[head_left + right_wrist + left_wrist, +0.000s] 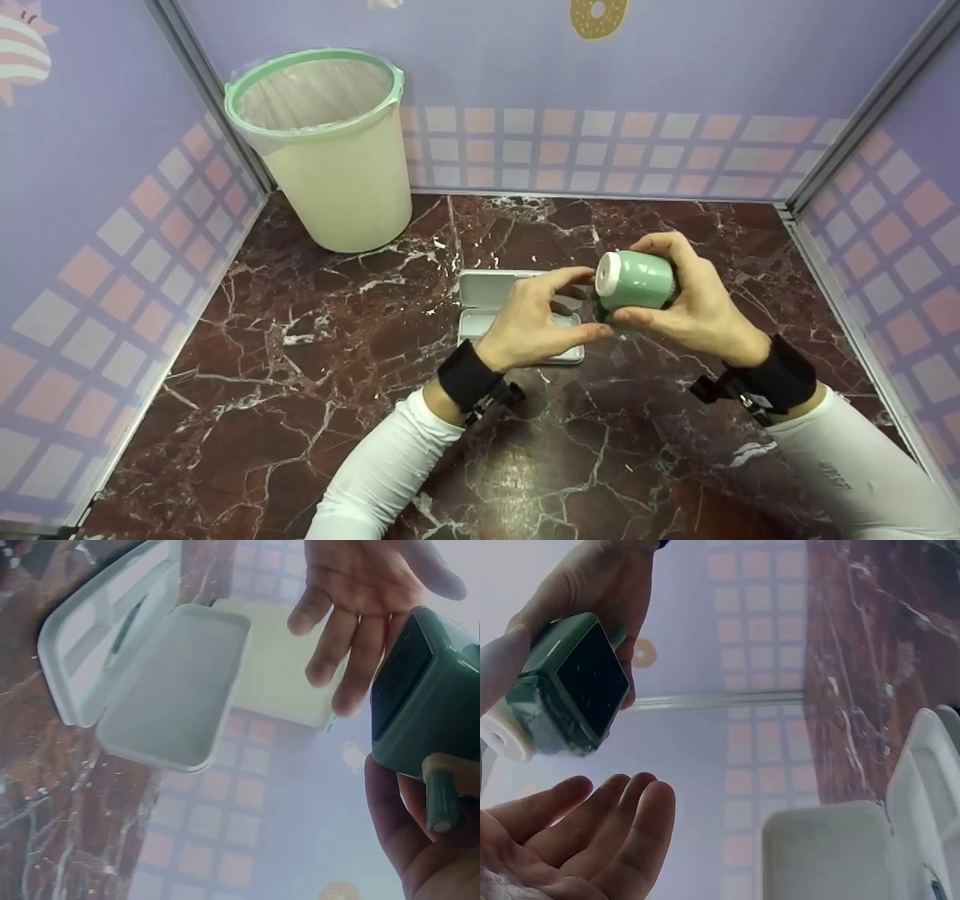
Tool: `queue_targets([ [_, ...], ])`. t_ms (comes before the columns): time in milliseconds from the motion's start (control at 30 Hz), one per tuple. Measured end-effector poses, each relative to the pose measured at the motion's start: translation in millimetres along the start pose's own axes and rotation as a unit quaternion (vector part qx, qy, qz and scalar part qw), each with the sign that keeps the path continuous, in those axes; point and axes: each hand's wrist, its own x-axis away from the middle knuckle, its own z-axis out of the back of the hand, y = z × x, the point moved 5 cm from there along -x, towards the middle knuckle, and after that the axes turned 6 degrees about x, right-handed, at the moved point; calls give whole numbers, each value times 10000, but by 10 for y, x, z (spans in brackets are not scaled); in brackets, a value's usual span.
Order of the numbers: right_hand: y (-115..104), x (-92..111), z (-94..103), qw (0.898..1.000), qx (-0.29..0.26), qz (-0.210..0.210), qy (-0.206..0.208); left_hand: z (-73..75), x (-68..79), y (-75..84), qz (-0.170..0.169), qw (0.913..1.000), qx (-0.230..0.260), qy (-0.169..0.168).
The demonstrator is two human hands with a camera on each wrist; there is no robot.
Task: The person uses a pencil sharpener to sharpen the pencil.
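A green hand-crank pencil sharpener (pixel 645 279) with a white round front is held up off the table in my right hand (pixel 709 307), the thumb below and the fingers around its far side. Its dark rectangular underside (pixel 594 679) shows in the left wrist view; the small crank handle (pixel 442 802) sticks out in the right wrist view. My left hand (pixel 532 319) is at the sharpener's white front, fingers spread and loosely bent, holding nothing. Behind that hand lies an open white pencil case (pixel 487 289), partly covered by it. A thin pencil (pixel 127 628) rests inside the case.
A pale bin (pixel 345 180) with a green rim and a plastic liner stands at the back left. Purple walls with checked bands enclose the dark red marbled table (pixel 300 375) at the back and sides. White specks lie around the table's back middle.
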Motion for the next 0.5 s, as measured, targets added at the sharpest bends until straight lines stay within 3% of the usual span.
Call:
queue_targets([
  [267, -98, -69, 23, 9997, 146, 181, -58, 21, -49, 93, -204, 9997, 98, 91],
  [500, -133, -88, 29, 9997, 161, 196, -19, -4, -63, 112, -140, 9979, 636, 55],
])
